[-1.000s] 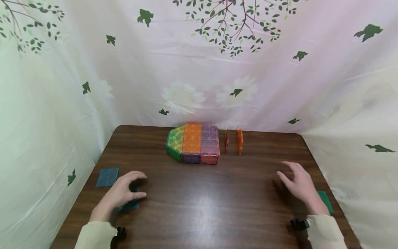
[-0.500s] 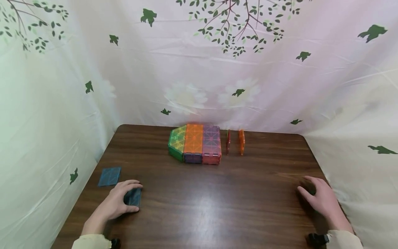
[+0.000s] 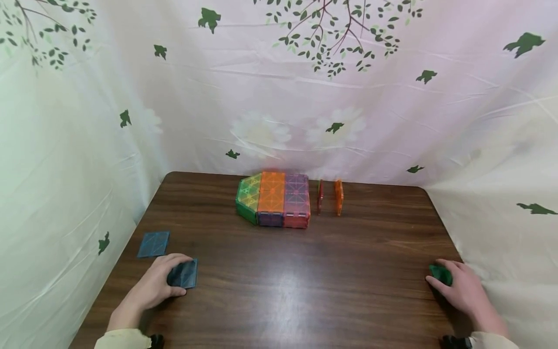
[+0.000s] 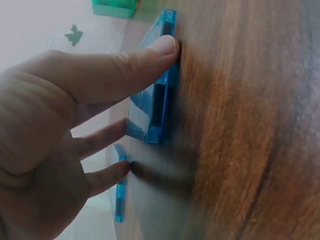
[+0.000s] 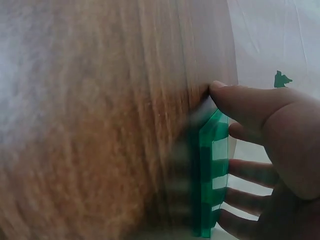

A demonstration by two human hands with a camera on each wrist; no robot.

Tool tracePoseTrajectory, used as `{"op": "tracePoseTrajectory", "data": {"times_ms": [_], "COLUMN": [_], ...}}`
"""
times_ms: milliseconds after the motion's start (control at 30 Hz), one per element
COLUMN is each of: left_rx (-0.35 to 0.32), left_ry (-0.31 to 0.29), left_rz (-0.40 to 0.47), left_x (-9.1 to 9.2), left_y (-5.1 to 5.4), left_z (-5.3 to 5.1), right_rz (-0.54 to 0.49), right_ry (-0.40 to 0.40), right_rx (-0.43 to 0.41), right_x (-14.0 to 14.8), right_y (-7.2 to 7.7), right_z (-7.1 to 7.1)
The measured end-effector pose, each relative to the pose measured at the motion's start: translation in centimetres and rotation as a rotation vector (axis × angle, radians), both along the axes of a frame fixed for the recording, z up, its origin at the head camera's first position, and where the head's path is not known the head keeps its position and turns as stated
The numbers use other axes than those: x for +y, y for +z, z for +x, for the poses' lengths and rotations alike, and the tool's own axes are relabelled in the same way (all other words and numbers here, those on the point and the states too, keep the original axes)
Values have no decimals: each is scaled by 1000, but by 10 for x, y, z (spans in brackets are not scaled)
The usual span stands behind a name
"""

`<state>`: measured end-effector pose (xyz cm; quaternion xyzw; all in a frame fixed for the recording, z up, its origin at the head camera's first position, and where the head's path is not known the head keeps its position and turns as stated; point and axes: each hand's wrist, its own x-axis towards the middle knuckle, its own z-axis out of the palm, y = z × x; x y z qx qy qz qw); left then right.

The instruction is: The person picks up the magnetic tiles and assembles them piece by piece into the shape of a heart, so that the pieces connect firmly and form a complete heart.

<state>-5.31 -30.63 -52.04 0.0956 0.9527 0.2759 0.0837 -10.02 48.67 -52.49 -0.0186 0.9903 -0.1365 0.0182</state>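
In the head view, my left hand (image 3: pixel 157 283) grips a blue square magnetic tile (image 3: pixel 187 274) by its edges at the left of the table. The left wrist view has the thumb on one edge of that tile (image 4: pixel 142 112), with fingers partly hidden behind it. Further left lies another blue magnetic tile (image 3: pixel 153 244), flat and apart from the hand. At the right edge, my right hand (image 3: pixel 466 288) has its fingers and thumb curled round a green magnetic tile (image 3: pixel 441 275). Fingers touch the back of this tile (image 5: pixel 214 165) in the right wrist view.
A low block of joined magnetic tiles (image 3: pixel 272 198), green-yellow, orange and purple-red, stands at the back middle. Right of it a red tile (image 3: pixel 320 197) and an orange tile (image 3: pixel 338 198) stand on edge. A printed curtain (image 3: pixel 279 97) surrounds the brown table (image 3: pixel 305 271).
My left hand has lowered and closed on the blue tile. My right hand has moved right and toward me, from above the table to the green tile, which it now holds.
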Motion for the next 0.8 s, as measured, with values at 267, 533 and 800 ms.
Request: {"op": "tracePoseTrajectory", "data": {"times_ms": [267, 533, 800], "left_rx": [-18, -20, 44], "left_ry": [-3, 9, 46], "left_rz": [-6, -21, 28], "left_x": [-2, -1, 5], "left_y": [0, 1, 0], "left_z": [-4, -2, 5], "right_rz": [-82, -239, -277], "right_ry": [-10, 91, 112], "right_rx": [147, 81, 24], "right_x": [-51, -152, -212], "right_y": [5, 16, 12], "right_z": [-29, -111, -170]}}
